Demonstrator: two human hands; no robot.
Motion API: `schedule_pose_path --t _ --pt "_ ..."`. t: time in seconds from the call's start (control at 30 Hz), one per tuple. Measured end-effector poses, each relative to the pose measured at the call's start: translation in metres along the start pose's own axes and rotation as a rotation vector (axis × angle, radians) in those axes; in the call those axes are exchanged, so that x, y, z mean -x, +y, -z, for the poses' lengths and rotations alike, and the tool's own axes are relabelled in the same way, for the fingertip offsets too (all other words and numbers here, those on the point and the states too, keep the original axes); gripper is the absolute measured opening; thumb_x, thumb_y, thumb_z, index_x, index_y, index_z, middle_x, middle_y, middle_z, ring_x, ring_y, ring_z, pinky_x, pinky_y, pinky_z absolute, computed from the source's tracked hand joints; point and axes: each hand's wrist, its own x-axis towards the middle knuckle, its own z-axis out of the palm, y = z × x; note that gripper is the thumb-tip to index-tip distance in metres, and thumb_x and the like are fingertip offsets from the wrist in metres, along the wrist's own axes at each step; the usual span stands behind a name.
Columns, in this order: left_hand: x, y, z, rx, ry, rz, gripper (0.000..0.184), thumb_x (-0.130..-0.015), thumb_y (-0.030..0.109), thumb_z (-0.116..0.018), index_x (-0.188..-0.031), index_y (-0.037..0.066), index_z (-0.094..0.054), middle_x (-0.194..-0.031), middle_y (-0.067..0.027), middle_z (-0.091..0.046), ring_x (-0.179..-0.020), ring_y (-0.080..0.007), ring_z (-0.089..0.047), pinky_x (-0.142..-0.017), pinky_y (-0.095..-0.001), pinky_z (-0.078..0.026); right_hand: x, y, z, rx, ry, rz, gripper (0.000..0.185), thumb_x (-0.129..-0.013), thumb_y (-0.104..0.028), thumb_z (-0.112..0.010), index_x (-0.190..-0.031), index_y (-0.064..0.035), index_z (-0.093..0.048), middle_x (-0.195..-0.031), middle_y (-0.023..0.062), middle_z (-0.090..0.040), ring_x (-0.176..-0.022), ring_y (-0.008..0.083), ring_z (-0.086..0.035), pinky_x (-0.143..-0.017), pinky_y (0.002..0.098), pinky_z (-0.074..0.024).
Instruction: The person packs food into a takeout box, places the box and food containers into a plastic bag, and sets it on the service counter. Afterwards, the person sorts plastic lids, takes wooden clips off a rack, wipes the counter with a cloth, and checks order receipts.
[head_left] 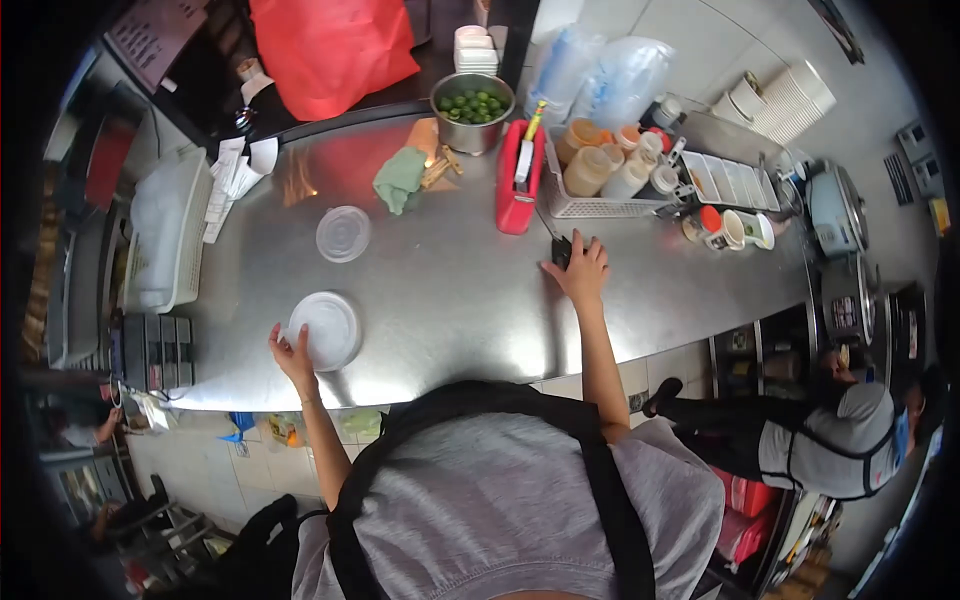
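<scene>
A round white tub with a pale lid [330, 328] stands near the front left of the steel counter. My left hand [297, 362] is at its left side, thumb against the lid's edge and the other fingers spread away from it. Behind the tub lies a loose clear round lid [343, 234]. Farther right, my right hand [585, 270] has its thumb and fingers around a small black object [562, 252] on the counter. A thin strip runs up from this object; its kind is not clear. Just beyond stands a red dispenser-like holder [515, 190].
A white basket of sauce bottles [600, 207] and a divided tray [720, 182] line the back right. A steel pot of green limes [472, 115], a green cloth [400, 178] and paper slips [235, 180] lie along the back. Another person [835, 430] is at the right.
</scene>
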Motion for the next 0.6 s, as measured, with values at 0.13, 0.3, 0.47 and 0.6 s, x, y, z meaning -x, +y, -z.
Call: schedule_pose_path --t 0.13,0.3,0.47,0.6 --pt "0.007 0.02 -0.024 -0.294 0.196 -0.482 0.065 -0.074 0.013 -0.073 -0.128 0.001 -0.038 -0.125 -0.0212 -0.04 -0.116 -0.0314 -0.04 -0.092 -0.0372 -0.039 0.019 0.013 -0.014 -0.09 -0.045 -0.005 0.067 -0.066 -0.039 -0.071 -0.122 -0.0081 -0.05 -0.104 0.0182 -0.05 -0.101 0.0367 -0.044 -0.084 0.0448 -0.04" --pt "0.001 0.017 -0.041 -0.179 0.132 -0.46 0.071 -0.074 0.007 -0.069 -0.134 0.002 -0.031 -0.127 -0.0217 -0.036 -0.116 -0.0338 -0.039 -0.096 -0.0386 -0.036 0.042 0.015 0.022 -0.681 -0.453 -0.103 0.054 -0.07 -0.03 -0.069 -0.117 -0.0059 -0.057 -0.088 0.0141 -0.06 -0.08 0.027 -0.059 -0.062 0.0364 -0.0495" --pt "-0.032 -0.005 -0.028 -0.024 0.048 -0.355 0.059 -0.078 0.005 -0.065 -0.13 0.002 -0.038 -0.114 -0.0161 -0.049 -0.102 -0.0238 -0.051 -0.088 -0.0326 -0.042 -0.014 -0.054 0.105 -1.81 -1.091 -0.24 0.057 -0.086 -0.043 -0.048 -0.129 -0.0069 -0.043 -0.101 0.0144 -0.06 -0.079 0.0213 -0.062 -0.055 0.0346 -0.0539" --pt "-0.03 0.011 -0.032 0.065 0.007 -0.219 0.027 -0.084 0.007 -0.059 -0.11 0.002 -0.056 -0.095 -0.008 -0.061 -0.087 -0.014 -0.056 -0.079 -0.0266 -0.045 -0.13 -0.152 0.118 -2.029 -1.104 -0.215 0.048 -0.088 -0.044 -0.045 -0.121 -0.0087 -0.045 -0.104 0.0195 -0.057 -0.083 0.0262 -0.06 -0.072 0.0439 -0.0542"
